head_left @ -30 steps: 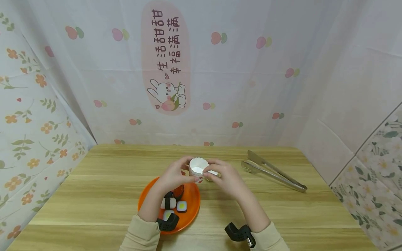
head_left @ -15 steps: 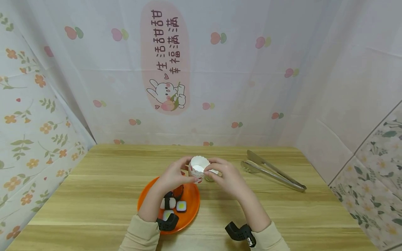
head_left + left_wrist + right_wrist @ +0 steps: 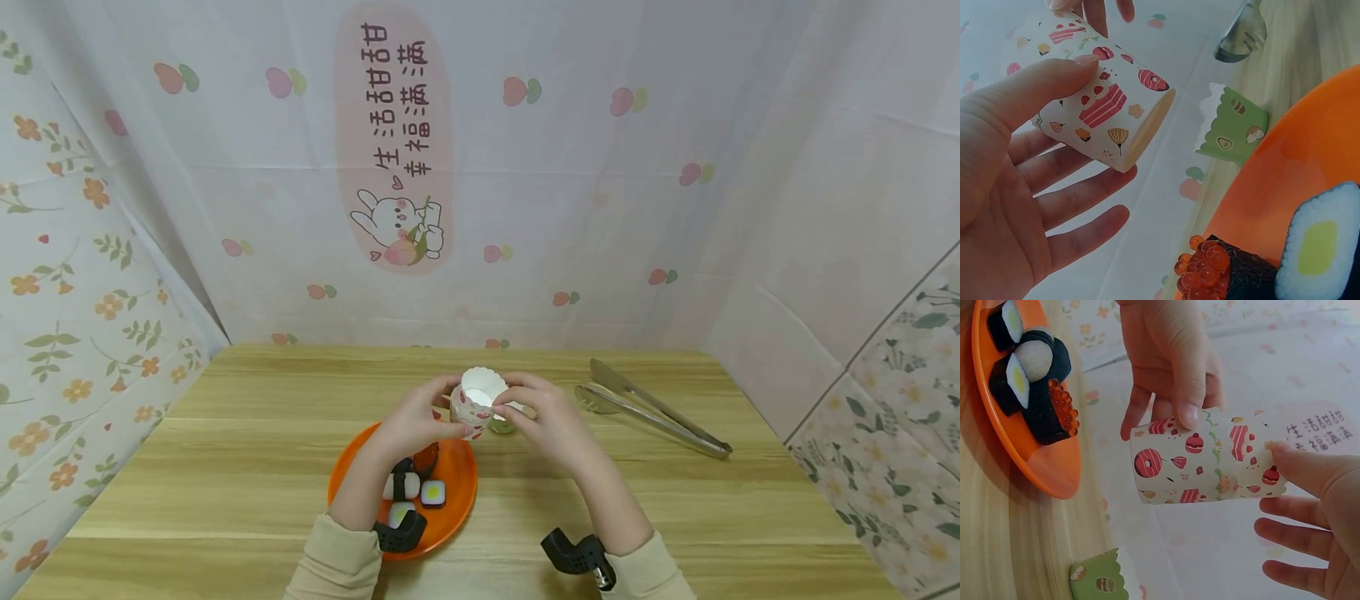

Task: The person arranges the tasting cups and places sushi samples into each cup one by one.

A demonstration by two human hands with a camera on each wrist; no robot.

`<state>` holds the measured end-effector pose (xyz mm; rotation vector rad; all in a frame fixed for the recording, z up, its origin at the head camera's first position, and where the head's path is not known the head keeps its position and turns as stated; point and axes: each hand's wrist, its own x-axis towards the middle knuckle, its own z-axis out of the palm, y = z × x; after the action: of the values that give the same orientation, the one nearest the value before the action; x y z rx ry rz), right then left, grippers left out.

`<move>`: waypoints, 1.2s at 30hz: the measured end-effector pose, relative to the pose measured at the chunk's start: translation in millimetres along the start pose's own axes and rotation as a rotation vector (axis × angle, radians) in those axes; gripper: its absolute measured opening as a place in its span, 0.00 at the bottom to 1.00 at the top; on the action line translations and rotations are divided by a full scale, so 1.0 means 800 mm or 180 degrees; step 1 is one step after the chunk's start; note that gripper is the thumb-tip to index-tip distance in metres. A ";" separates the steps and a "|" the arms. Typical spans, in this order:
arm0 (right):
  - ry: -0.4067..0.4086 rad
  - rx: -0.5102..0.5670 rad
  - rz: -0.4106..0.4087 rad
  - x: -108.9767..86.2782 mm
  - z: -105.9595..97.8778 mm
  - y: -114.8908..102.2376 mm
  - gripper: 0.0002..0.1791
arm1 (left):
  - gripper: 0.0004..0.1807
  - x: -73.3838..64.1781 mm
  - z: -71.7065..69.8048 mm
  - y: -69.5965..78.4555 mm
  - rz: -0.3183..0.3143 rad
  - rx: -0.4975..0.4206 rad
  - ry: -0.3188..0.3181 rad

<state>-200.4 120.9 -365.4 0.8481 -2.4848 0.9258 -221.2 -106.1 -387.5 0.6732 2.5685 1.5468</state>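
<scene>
Nearest are two rolled beige sleeves [image 3: 333, 560], with a black curved wrist mount [image 3: 402, 533] on the left arm and another black mount [image 3: 576, 554] on the right. Just ahead, under the left forearm, sits a round, glossy orange plate [image 3: 457, 518] bearing sushi pieces: two rolls of white rice with yellow centres, the clearer one a squarish roll [image 3: 433, 493], a white oblong piece banded in black [image 3: 405, 486] and a black-wrapped piece topped with orange-red roe [image 3: 426, 458]; the forearm hides part of them. Beyond the plate, above the table, the left hand [image 3: 420, 418] holds a white paper cup printed with pink cakes and flowers [image 3: 1172, 465], its thumb on the near side and its fingers behind. The right hand [image 3: 547, 423] pinches the scalloped rim of what looks like a matching paper cup [image 3: 1250, 456], set partly inside the first; its other fingers are spread apart in the right wrist view. The opening tilts up toward the head camera. Near the held pair, a short green paper cup with a white scalloped rim [image 3: 1238, 128] stands on the pale wood-grain table [image 3: 247, 450]. Farther right lie silver metal tongs [image 3: 663, 418], arms parted. At the back hangs a white fruit-patterned curtain [image 3: 585, 192] with a pink rabbit panel.
</scene>
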 end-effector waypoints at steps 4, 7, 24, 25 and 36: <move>0.0067 -0.0025 -0.0027 0.000 -0.003 0.001 0.04 | 0.36 0.000 0.000 0.000 -0.0008 0.0017 -0.0005; 0.0106 -0.0030 -0.0023 -0.001 -0.005 0.001 0.03 | 0.36 0.000 0.000 -0.001 -0.0008 0.0011 -0.0010; 0.0322 -0.0074 -0.0055 -0.004 -0.021 0.006 0.03 | 0.34 -0.001 -0.001 0.000 -0.0039 -0.0040 0.0028; 0.0329 -0.0074 -0.0036 -0.004 -0.022 0.007 0.03 | 0.34 -0.001 -0.001 0.001 -0.0049 -0.0048 0.0032; 0.0411 -0.0089 0.0115 -0.007 -0.029 0.018 0.03 | 0.34 -0.003 -0.003 0.002 -0.0048 -0.0046 0.0066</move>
<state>-202.8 147.8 -358.3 0.7133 -2.4036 0.9254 -219.1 -108.6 -384.9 0.6385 2.5686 1.5745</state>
